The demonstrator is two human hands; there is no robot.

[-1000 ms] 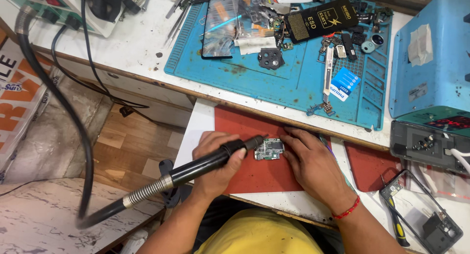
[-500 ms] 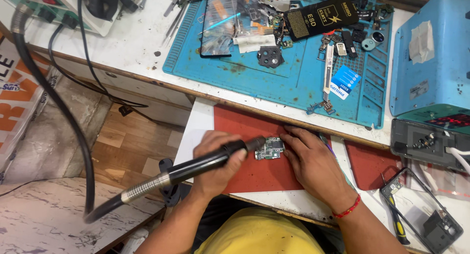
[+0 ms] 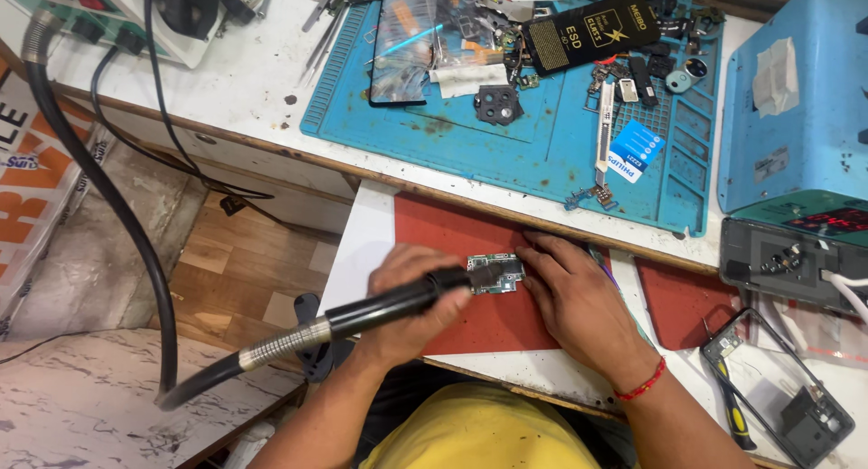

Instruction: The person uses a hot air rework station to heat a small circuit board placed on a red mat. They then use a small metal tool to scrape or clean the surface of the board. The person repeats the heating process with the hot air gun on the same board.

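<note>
Gripping the black wand (image 3: 380,308), your left hand (image 3: 411,297) aims it rightward at the small rectangular board (image 3: 495,275); your right hand (image 3: 579,302) pins the board flat.

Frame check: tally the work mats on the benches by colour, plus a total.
Blue mats: 1, the big one on the upper bench.
Red mats: 2, one under the hands, one at right.
Total: 3.
The left hand and right hand work on a circuit board over the first red mat.
</note>
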